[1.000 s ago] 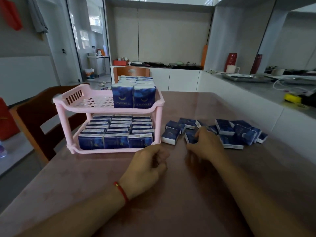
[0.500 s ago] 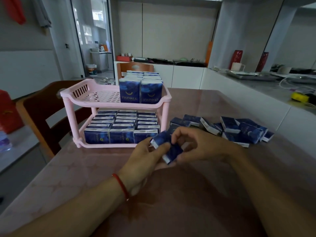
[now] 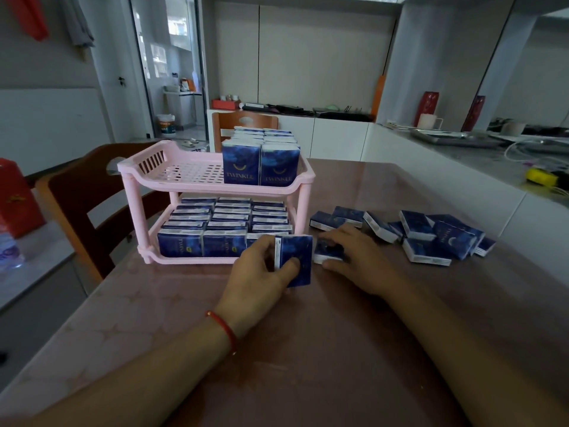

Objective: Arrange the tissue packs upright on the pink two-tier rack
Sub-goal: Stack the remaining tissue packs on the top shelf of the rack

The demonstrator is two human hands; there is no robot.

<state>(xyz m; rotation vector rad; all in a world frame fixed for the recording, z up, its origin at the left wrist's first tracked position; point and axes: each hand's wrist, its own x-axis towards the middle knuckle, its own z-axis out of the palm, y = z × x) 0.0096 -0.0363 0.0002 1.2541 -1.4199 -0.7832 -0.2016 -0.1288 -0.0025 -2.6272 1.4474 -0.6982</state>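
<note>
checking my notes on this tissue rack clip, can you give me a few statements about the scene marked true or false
1. The left hand holds a tissue pack upright just above the table. True.
2. The top tier of the pink rack is completely full. False: packs stand only along its right side, and the left part is bare.
3. The right hand rests on a pack lying on the table. True.
4. The loose packs lie to the left of the rack. False: they lie to its right.
5. The bottom tier is filled with rows of packs. True.
6. The right wrist wears a red bracelet. False: the bracelet is on the left wrist.
</note>
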